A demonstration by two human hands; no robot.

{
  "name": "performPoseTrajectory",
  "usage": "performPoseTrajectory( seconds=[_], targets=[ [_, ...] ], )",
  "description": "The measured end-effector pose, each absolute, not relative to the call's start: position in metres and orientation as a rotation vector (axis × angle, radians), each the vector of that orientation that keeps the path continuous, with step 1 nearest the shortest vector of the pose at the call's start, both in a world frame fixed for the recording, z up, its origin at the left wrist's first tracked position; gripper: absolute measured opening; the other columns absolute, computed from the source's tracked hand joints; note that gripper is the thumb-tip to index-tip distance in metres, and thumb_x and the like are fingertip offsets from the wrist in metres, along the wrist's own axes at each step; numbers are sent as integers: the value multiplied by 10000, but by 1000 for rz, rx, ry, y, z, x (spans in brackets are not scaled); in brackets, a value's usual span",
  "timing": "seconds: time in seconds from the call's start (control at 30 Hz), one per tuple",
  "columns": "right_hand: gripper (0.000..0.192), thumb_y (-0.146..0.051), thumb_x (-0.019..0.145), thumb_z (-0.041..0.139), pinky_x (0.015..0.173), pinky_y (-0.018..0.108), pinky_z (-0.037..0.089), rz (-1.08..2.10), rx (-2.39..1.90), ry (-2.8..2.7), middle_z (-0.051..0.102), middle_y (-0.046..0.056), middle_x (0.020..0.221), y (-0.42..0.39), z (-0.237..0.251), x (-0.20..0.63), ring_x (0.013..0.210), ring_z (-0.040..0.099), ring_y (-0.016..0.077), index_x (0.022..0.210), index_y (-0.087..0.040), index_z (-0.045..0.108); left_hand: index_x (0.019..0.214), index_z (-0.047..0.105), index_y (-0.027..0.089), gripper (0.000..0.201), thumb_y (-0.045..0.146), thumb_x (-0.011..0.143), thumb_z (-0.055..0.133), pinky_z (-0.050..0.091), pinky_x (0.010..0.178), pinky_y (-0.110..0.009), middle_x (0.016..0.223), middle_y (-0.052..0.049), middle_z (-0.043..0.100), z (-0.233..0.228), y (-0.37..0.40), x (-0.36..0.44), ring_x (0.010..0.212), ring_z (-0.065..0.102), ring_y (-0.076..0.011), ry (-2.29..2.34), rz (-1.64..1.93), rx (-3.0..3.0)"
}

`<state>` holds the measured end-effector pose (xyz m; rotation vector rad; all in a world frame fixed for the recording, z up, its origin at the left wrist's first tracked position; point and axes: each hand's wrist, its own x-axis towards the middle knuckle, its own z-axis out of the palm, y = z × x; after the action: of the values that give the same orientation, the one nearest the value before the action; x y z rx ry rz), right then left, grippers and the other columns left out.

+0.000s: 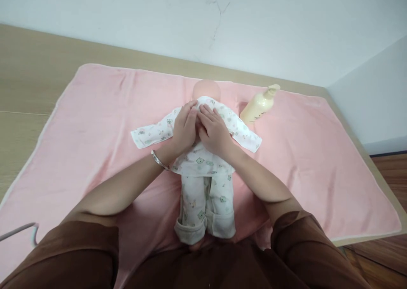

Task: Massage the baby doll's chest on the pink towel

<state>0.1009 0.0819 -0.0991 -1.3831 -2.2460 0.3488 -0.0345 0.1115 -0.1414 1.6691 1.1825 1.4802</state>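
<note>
A baby doll (203, 162) lies on its back in the middle of a pink towel (95, 123), head toward the far wall and feet toward the near edge. It wears a white cotton two-piece suit printed with small green and pink animal figures; the fabric looks soft and slightly creased. The empty-looking sleeves spread flat to the left and right like a cross, and the trouser legs end in turned-up cuffs close to the person's body. Its bare, smooth, peach-coloured head (206, 89) shows just beyond the collar.

Both hands rest on the doll's chest, side by side and touching. The left hand (185, 127) lies flat with fingers together, fingertips at the collar, gripping nothing that can be seen. The right hand (213, 130) lies likewise, fingers loosely extended over the shirt front. A thin silver bangle (159, 160) circles the left wrist, and brown sleeves cover the upper arms.

To the right of the head, a cream plastic pump bottle (259, 105) lies tilted on the towel, apart from the doll. The fleecy towel covers a pale wood-grain counter (28, 81) against a white wall. A grey wire hanger (22, 230) pokes in at the near left.
</note>
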Motion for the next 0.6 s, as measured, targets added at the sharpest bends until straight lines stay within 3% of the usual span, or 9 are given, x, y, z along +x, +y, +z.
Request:
performPoseTrajectory(
  seconds=[0.17, 0.43, 0.6],
  targets=[
    [577, -226, 975, 456, 1366, 527, 180, 349, -1495, -2277, 371, 126, 1696, 98, -98, 110, 1630, 259, 269, 1539, -115, 502, 1344, 636, 231, 425, 483, 1070, 431, 267, 1330, -537, 1443, -114, 649, -147, 103, -29, 1408, 560, -275, 1261, 1421, 1831],
    [576, -418, 1059, 421, 1357, 548, 172, 454, -1475, -2285, 349, 111, 1709, 89, -87, 113, 1643, 214, 280, 1570, -155, 470, 1247, 685, 226, 322, 309, 1047, 447, 461, 1196, -464, 1329, -71, 710, -141, 107, -32, 1275, 632, -248, 1350, 1414, 1599],
    [561, -349, 1050, 447, 1368, 505, 189, 440, -1577, -2244, 351, 118, 1707, 101, -91, 118, 1633, 253, 249, 1564, -126, 470, 1274, 667, 231, 326, 236, 1003, 485, 416, 1249, -477, 1383, -68, 685, -150, 108, -33, 1338, 602, -251, 1360, 1452, 1697]
  ],
)
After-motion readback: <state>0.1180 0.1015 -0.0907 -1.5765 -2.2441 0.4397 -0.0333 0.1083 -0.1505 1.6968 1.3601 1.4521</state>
